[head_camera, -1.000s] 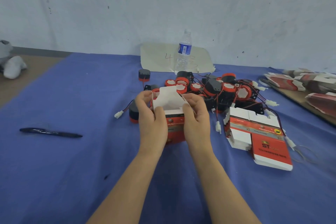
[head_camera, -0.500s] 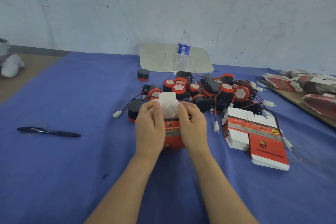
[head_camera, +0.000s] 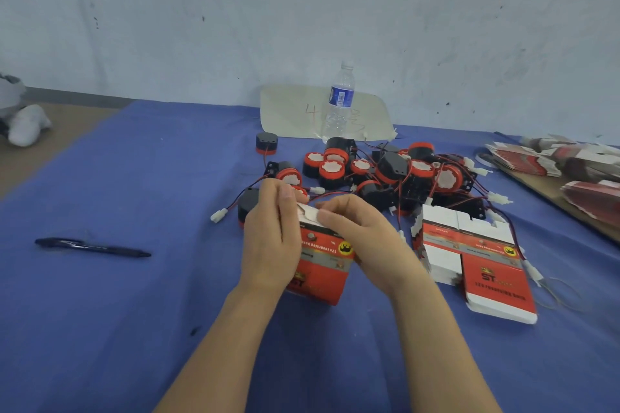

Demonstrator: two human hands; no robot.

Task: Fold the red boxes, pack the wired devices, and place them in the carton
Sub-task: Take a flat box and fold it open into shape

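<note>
**Entry: red box held in both hands, top flap under fingers**

- Red box [head_camera: 322,265]: erected and tilted, its lower corner on or just above the blue cloth [head_camera: 134,312], in front of the device pile. The printed face points at the camera and the print reads upside down.
- Left hand [head_camera: 268,238]: grasps the box's left side, fingers curled round it, thumb up at the top edge.
- Right hand [head_camera: 362,235]: clasps the box from the right. Its fingers [head_camera: 335,216] lie across the white top flap [head_camera: 308,213]; its thumb is hidden.
- I cannot tell whether the flap is fully seated, or what is inside the box.
- Wired devices [head_camera: 385,174]: black-and-red round units with red/black leads and white connectors, heaped just beyond the hands.
- One unit [head_camera: 246,204] sits just behind the left hand, its connector [head_camera: 218,215] lying to the left.
- A lone unit [head_camera: 266,142] stands apart, farther back.
- Stack of flat red boxes [head_camera: 476,258]: just right of the right forearm, on the cloth.
- More flat box blanks [head_camera: 570,164] lie on a board at the far right.
- Pen [head_camera: 90,246]: well left of the hands.
- Water bottle [head_camera: 340,104]: upright at the wall, in front of a paper sheet [head_camera: 292,111].
</note>
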